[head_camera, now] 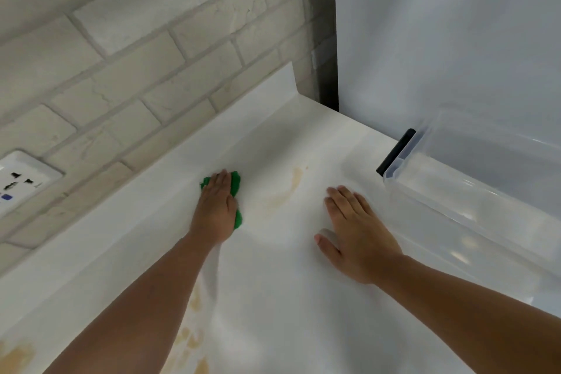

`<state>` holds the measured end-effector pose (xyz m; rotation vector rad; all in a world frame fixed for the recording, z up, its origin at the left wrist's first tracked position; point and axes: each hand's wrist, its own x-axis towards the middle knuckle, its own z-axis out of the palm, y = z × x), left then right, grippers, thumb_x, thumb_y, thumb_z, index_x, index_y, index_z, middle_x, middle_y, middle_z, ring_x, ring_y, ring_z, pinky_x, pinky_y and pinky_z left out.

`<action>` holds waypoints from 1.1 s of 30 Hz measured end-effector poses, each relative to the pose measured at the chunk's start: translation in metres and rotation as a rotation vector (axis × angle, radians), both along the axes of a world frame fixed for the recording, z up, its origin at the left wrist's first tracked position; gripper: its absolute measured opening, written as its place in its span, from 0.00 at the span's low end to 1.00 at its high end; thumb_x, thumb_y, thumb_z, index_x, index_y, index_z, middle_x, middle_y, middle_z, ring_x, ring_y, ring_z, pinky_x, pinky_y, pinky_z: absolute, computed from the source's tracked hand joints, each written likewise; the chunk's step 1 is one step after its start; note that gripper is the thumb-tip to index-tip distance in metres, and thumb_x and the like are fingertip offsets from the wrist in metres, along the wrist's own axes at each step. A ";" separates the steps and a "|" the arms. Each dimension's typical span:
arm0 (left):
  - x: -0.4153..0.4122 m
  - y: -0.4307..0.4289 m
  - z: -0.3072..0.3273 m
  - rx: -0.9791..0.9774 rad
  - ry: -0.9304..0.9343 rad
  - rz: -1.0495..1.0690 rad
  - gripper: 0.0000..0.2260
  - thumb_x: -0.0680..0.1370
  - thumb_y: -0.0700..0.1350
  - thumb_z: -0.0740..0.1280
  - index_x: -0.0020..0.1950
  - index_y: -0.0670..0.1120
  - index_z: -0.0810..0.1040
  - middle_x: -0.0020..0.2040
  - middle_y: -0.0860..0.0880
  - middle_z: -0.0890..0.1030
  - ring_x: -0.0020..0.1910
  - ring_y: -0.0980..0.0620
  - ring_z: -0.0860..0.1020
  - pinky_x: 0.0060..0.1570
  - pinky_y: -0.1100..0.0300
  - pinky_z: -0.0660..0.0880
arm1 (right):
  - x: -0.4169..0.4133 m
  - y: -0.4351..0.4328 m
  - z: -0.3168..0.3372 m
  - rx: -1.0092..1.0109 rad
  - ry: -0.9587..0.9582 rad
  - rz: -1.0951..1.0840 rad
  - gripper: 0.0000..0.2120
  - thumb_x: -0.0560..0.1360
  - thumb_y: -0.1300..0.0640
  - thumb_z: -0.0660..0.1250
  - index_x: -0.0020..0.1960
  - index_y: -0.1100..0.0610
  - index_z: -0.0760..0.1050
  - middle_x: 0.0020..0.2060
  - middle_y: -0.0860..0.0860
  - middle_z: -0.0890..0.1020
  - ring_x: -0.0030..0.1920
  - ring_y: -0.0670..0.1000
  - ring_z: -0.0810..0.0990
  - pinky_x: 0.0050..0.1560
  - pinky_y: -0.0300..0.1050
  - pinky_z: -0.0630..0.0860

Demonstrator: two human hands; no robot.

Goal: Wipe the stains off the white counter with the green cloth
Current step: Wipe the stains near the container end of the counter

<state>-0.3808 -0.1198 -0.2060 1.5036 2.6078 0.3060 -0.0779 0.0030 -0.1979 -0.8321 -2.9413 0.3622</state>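
Observation:
My left hand (217, 209) lies flat on the green cloth (236, 184) and presses it onto the white counter (273, 267). Most of the cloth is hidden under the palm; green edges show at the fingertips and by the thumb side. Just right of the cloth runs a pale brown stain (293, 184), curving toward the back. More brown stains (192, 337) lie near my left forearm, and another stain (15, 358) sits at the bottom left corner. My right hand (355, 231) rests flat on the counter with straight fingers, holding nothing.
A clear plastic bin (473, 191) with a black handle (394, 152) stands at the right, close to my right hand. A brick wall (136, 70) backs the counter, with a wall socket (21, 179) at the left. A white panel (440, 39) rises at the back right.

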 end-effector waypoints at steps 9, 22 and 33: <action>-0.003 0.108 0.007 -0.006 -0.034 -0.030 0.24 0.83 0.40 0.53 0.79 0.41 0.54 0.80 0.44 0.53 0.79 0.45 0.50 0.77 0.55 0.43 | -0.004 0.002 -0.003 -0.024 -0.008 0.002 0.40 0.78 0.34 0.44 0.79 0.63 0.51 0.79 0.57 0.50 0.79 0.55 0.42 0.78 0.54 0.46; 0.065 0.151 0.014 0.121 -0.374 -0.389 0.23 0.79 0.32 0.54 0.74 0.42 0.67 0.76 0.46 0.64 0.77 0.49 0.57 0.74 0.62 0.44 | -0.003 0.001 -0.001 -0.041 -0.010 -0.021 0.41 0.78 0.33 0.45 0.79 0.61 0.50 0.80 0.55 0.48 0.79 0.53 0.40 0.78 0.53 0.45; 0.078 0.093 0.047 0.304 -0.713 0.025 0.15 0.78 0.38 0.64 0.60 0.51 0.82 0.60 0.57 0.81 0.60 0.61 0.77 0.70 0.61 0.67 | -0.003 0.000 -0.002 -0.020 0.018 -0.015 0.40 0.78 0.35 0.47 0.78 0.63 0.54 0.79 0.57 0.53 0.79 0.54 0.45 0.78 0.54 0.48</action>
